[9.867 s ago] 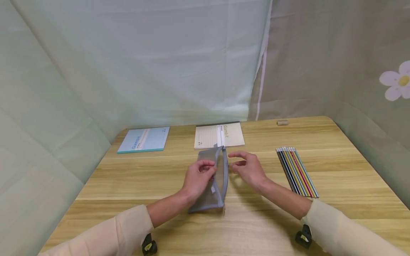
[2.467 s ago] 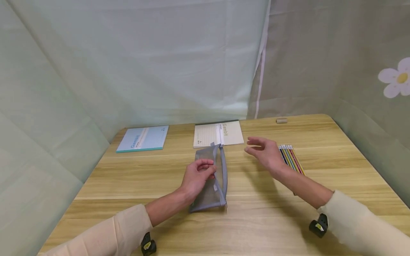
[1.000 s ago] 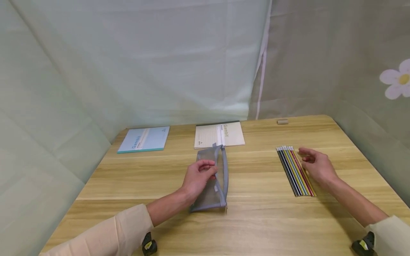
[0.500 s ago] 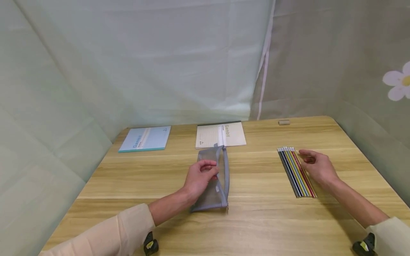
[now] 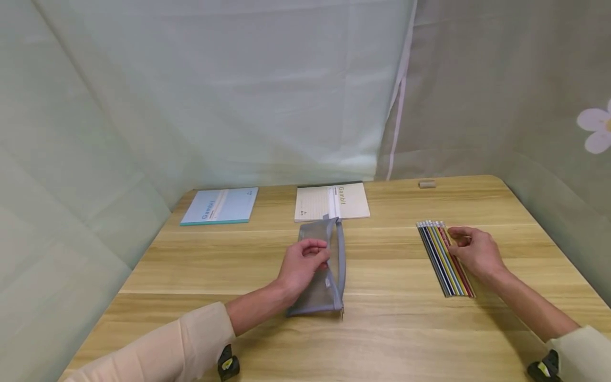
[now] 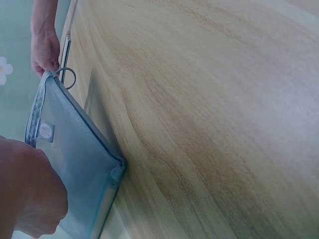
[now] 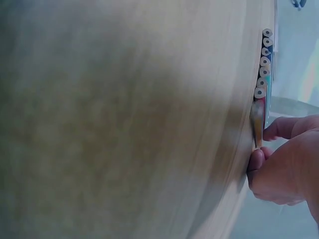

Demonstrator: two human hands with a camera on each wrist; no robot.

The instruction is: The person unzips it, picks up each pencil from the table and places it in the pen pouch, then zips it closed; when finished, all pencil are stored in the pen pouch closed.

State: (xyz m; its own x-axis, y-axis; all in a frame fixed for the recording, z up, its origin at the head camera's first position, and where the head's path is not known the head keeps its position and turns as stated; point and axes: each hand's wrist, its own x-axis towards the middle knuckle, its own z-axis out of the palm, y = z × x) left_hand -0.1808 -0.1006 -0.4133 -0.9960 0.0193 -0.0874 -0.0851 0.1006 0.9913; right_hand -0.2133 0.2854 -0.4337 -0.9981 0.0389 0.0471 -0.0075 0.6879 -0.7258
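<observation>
A grey mesh zip pencil case [image 5: 317,289] stands on the table in the middle of the head view, its zipped mouth spread apart. My left hand [image 5: 302,265] pinches the near-left side of that mouth between thumb and fingers. In the left wrist view the case [image 6: 79,144] shows a small label and a metal ring at one corner. To the right, several striped pencils [image 5: 441,257] lie side by side, eraser ends away from me. My right hand [image 5: 477,254] is at the row's right edge; in the right wrist view, its thumb and fingertips pinch the outermost pencil [image 7: 257,119], which looks blurred.
A blue notebook [image 5: 219,207] lies at the back left of the wooden table [image 5: 396,339]. Behind the case lies a cream notebook [image 5: 310,204]. A small brown cylinder [image 5: 427,184] sits near the back edge. Fabric curtains [image 5: 267,95] surround the table.
My right hand has moved from the case's mouth rightward to the pencils' right edge and now pinches the outermost one. My left hand has kept its hold on the case.
</observation>
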